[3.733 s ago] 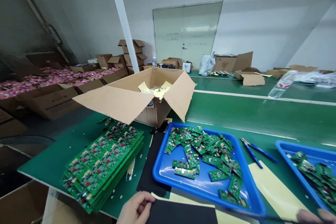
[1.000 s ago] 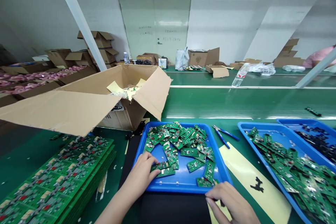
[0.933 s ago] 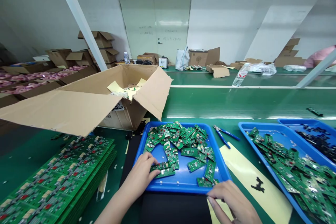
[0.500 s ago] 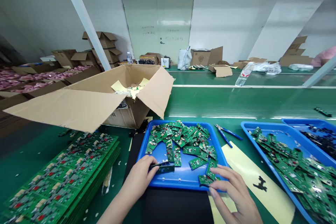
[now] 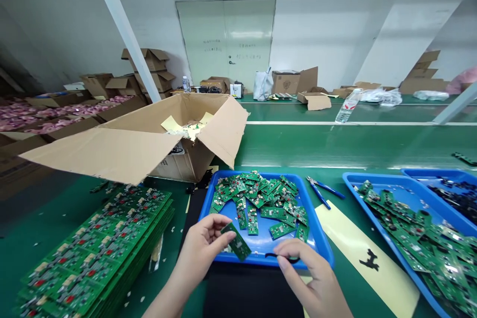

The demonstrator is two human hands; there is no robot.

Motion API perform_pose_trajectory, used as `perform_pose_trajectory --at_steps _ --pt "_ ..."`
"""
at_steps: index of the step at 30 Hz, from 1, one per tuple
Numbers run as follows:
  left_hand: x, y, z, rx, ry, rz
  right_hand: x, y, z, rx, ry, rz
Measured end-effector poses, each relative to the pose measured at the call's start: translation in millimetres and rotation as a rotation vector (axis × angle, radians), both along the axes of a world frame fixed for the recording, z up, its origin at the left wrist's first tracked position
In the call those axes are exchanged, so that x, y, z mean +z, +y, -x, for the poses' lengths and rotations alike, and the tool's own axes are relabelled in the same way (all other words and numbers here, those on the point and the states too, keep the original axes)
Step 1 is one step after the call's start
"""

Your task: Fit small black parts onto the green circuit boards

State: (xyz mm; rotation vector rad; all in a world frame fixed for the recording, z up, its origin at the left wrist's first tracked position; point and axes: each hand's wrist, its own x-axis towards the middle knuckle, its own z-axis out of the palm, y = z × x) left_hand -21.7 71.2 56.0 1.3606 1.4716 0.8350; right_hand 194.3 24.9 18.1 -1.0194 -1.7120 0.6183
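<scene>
My left hand (image 5: 204, 243) pinches a small green circuit board (image 5: 238, 246) by its upper left end, tilted above the front rim of the middle blue tray (image 5: 323, 228). In my right hand (image 5: 305, 271) a thin curved black strip (image 5: 271, 255) is held between thumb and forefinger, just right of that board and apart from it. Many loose green circuit boards (image 5: 257, 189) lie heaped in the tray beneath. Below my hands a black mat (image 5: 249, 290) covers the bench edge.
Stacked green board panels (image 5: 108, 243) stand at left, behind them an open cardboard box (image 5: 179, 159). Blue-handled cutters (image 5: 320, 191) lie right of the tray. Beyond are yellow paper (image 5: 354, 228) with a black piece, a second blue tray (image 5: 372, 177) of boards and a water bottle (image 5: 348, 106).
My left hand has turned the circuit board so its face shows. My right hand has moved left, away from the boards at the tray's front right corner, carrying the black strip.
</scene>
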Motion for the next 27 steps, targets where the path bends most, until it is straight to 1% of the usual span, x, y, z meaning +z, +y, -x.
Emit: perform_pose_trajectory --at_steps 2,5,7,10,13,16,19,23,27 --pt "6.7 -5.3 -10.3 -0.018 -0.141 0.037 8.3 3.0 8.6 0.033 0.057 -0.023" --pt "14.7 -13.8 -23.2 -0.041 -0.196 0.070 16.4 5.6 15.6 0.047 0.059 -0.056" --pt "16.6 -18.5 -28.7 -0.061 -0.242 0.123 18.5 5.9 15.6 0.050 0.035 -0.052" --pt "16.2 -23.0 -33.9 -0.093 -0.304 0.199 19.7 5.1 12.3 0.036 -0.016 -0.073" --pt "16.8 -25.8 -37.4 -0.096 -0.333 0.244 21.4 4.2 10.1 -0.043 -0.087 -0.145" --pt "19.5 -28.4 -39.3 -0.075 -0.416 0.294 22.9 3.7 10.2 -0.097 -0.140 -0.185" --pt "20.9 -30.5 -39.6 -0.052 -0.443 0.325 21.9 3.8 11.4 -0.084 -0.169 -0.195" --pt "19.0 -31.5 -40.0 -0.053 -0.460 0.353 18.8 4.5 14.0 -0.095 -0.191 -0.218" --pt "18.8 -30.4 -41.0 -0.066 -0.454 0.335 17.5 4.7 15.6 -0.084 -0.238 -0.243"
